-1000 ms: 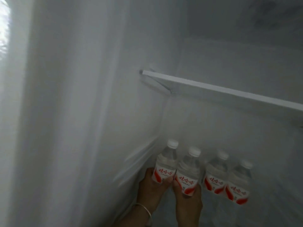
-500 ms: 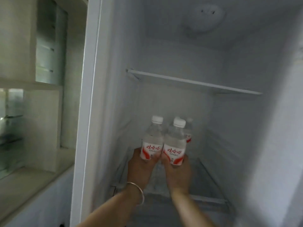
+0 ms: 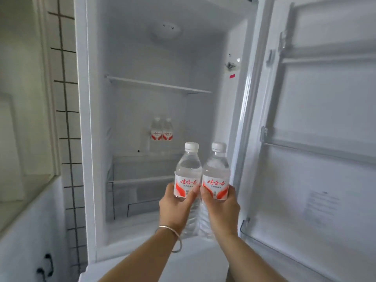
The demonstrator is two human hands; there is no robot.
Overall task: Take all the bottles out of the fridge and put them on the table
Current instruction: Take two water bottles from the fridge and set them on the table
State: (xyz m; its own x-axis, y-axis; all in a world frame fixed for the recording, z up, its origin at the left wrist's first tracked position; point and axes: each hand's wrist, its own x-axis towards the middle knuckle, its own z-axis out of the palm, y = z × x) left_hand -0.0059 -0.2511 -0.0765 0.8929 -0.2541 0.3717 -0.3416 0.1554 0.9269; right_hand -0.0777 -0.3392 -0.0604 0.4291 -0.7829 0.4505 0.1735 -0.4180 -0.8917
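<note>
- Bottles: 2 water bottles are held upright and side by side, touching, in front of the open fridge [image 3: 89,139], near its right edge.
- The left bottle [image 3: 188,171] is gripped low on its body by the left hand [image 3: 175,208], fingers closed around it below the label.
- The right bottle [image 3: 216,171] is gripped in the same manner by the right hand [image 3: 220,210], fingers wrapped shut on the lower body.
- Both held bottles are judged to be clear of the compartment; neither rests on a shelf.
- 2 further bottles [image 3: 161,130] are seen standing together at the far back of the fridge, below the upper shelf [image 3: 158,84].
- The fridge door [image 3: 325,139] is swung open to the right; its racks show no bottles.
- The table is not in view, so no bottle can be confirmed as placed there.
- Progress is judged as partial: 2 bottles are in hand and not yet set down, and at least 2 remain to be fetched.
</note>
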